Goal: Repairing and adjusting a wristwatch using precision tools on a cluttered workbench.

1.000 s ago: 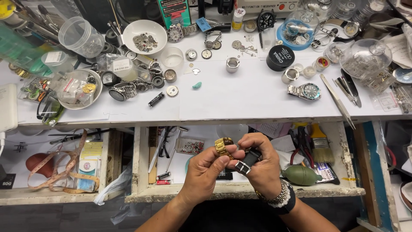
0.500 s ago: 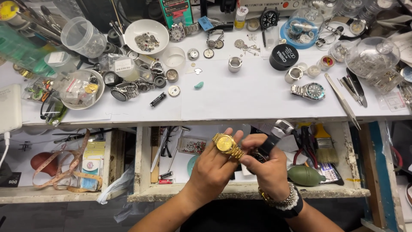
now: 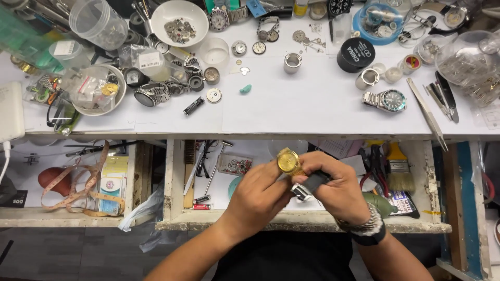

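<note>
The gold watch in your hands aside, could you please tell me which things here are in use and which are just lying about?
In use:
- gold watch, held in the left hand
- black-handled tool, gripped in the right hand

Lying about:
- steel watch on the bench
- white bowl of parts
- brush in the drawer
- tweezers

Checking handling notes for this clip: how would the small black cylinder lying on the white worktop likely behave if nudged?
The black cylinder lies on its side on the worktop, so a sideways nudge would probably roll it. It looks small and rigid, likely light. Its smooth surface may slip between fingers. Nearby watch parts might stop it.
</note>
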